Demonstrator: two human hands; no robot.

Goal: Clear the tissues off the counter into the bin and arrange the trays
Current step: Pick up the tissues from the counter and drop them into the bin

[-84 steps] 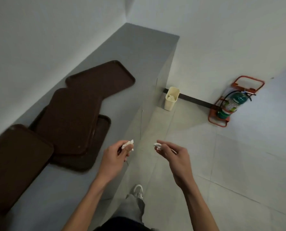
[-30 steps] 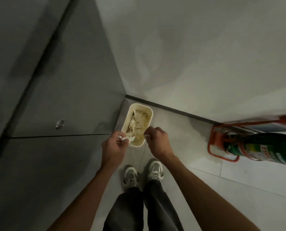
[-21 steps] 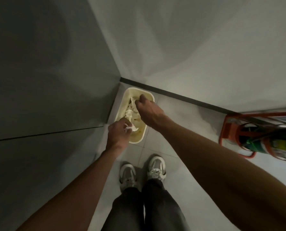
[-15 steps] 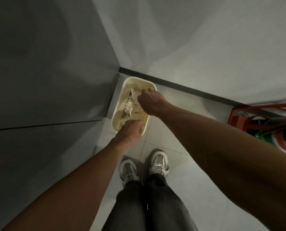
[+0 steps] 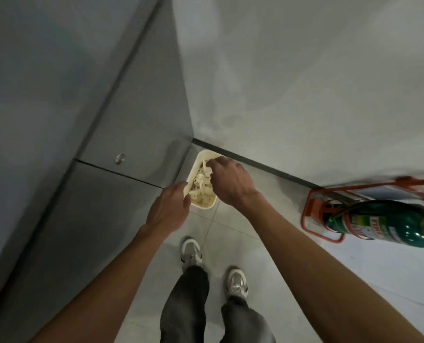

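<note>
Crumpled white paper tissues (image 5: 201, 184) are feather-light, soft and limp. They crush flat, cling to fingers, and are best taken by pinching a whole wad. They lie heaped and creased inside the small cream rectangular plastic bin (image 5: 204, 207) on the floor in the corner. The right hand (image 5: 230, 184) curls its fingertips down onto the heap, perhaps pinching a scrap; the left hand (image 5: 167, 211) hovers at the near rim, fingers hidden, so I cannot tell its grip

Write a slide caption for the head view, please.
Left hand and right hand at the bin of tissues beside the counter.
</note>
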